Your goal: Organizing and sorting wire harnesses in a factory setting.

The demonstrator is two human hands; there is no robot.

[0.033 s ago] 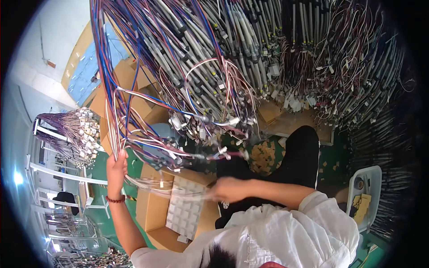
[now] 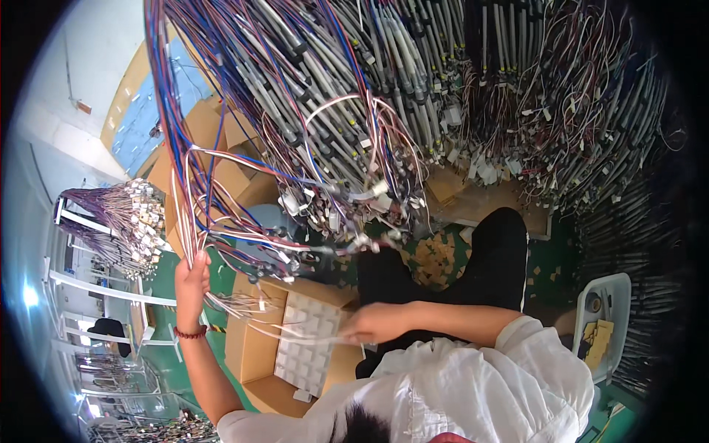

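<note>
The left hand (image 2: 193, 275) clasps a wire bundle (image 2: 195, 240). White wires (image 2: 309, 340) reach the right hand (image 2: 378, 323); its blurred grip I cannot tell.

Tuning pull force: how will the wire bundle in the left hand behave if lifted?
Likely floppy: the wire bundle bends and splays into loose strands near the left hand. Probably apt to tangle, since its branches cross. The small white connector among the strands could snag.

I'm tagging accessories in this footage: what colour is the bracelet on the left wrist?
The bracelet is dark red, seen in the head view.
</note>
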